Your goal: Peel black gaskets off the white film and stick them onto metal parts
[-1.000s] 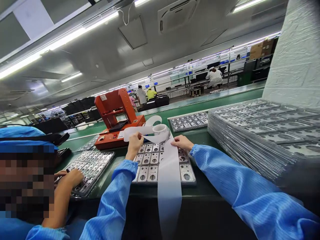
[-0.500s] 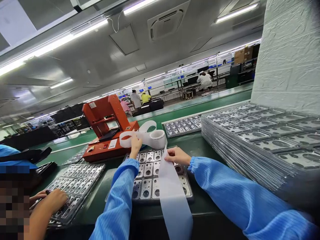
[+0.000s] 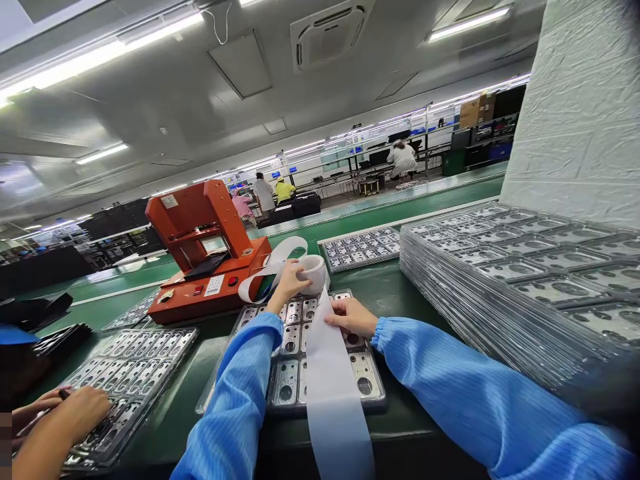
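Both hands grip: the left hand (image 3: pixel 289 285) the white film roll (image 3: pixel 315 269) near the far edge of the plastic tray (image 3: pixel 381 400), the right hand (image 3: pixel 356 317) its trailing strip (image 3: pixel 334 383), where light, even tension should limit creases.

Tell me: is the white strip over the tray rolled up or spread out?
Spread out: the strip hangs uncoiled past the tray, pinched in the right hand.

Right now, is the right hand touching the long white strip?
Touching. The head view shows the right hand with its fingertips pinching the edge of the long white strip.
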